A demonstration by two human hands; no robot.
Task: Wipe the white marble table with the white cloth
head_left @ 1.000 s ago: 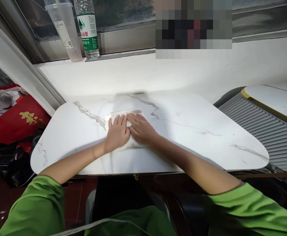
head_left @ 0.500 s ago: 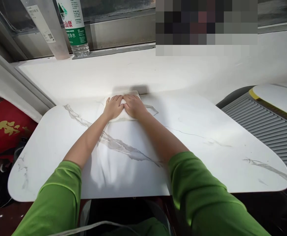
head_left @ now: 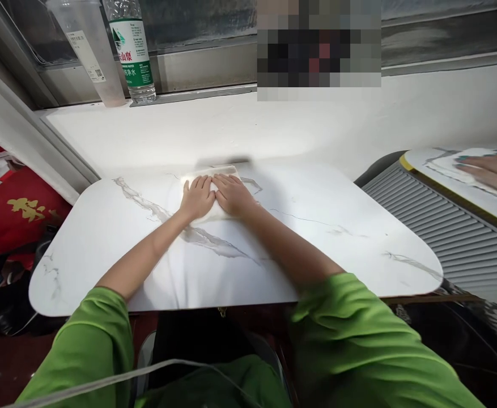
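A folded white cloth lies near the far edge of a white marble-patterned table. My left hand and my right hand rest side by side on top of it, palms down, fingers stretched flat and pointing away from me. Most of the cloth is hidden under the hands. Both arms wear green sleeves pushed up to the elbow.
A clear plastic cup and a water bottle with a green label stand on the window ledge at the back left. Red fabric lies at the left. At the right, another person's hand presses a cloth on a second table.
Both hands slid the cloth from the table's middle to its far edge, then drew back slightly. Another person's hand has come into view at the right.
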